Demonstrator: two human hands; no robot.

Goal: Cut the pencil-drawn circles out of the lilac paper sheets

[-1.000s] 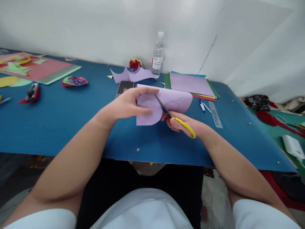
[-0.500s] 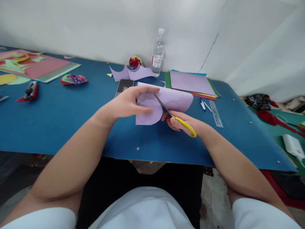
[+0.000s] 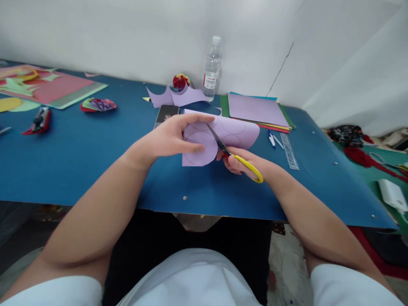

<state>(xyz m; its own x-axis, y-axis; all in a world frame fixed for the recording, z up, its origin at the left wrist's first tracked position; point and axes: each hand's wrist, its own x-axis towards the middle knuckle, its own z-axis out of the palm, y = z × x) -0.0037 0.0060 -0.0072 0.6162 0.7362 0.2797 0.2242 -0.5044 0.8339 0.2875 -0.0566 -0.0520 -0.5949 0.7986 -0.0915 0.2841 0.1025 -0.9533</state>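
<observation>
A sheet of purple paper (image 3: 236,135) with circles drawn on it is held up above the blue table. My left hand (image 3: 170,138) grips its left side, thumb on the near face and fingers along the top. One rounded edge at the lower left is cut along the drawn line. My right hand (image 3: 240,161) is closed round the yellow handles of the scissors (image 3: 247,166). Their dark blades point up and left across the paper, beside a drawn circle. The far blade and some right-hand fingers are hidden.
Behind the paper lie a phone (image 3: 168,112), purple offcuts (image 3: 188,97) and a water bottle (image 3: 212,68). Stacked coloured paper (image 3: 255,107), pens (image 3: 272,140) and a clear ruler (image 3: 289,152) are on the right. Leftward are a red stapler-like tool (image 3: 40,121) and a folded paper piece (image 3: 98,105).
Hardly anything differs. The hands, scissors and purple paper keep almost the same position, and the view has shifted very slightly.
</observation>
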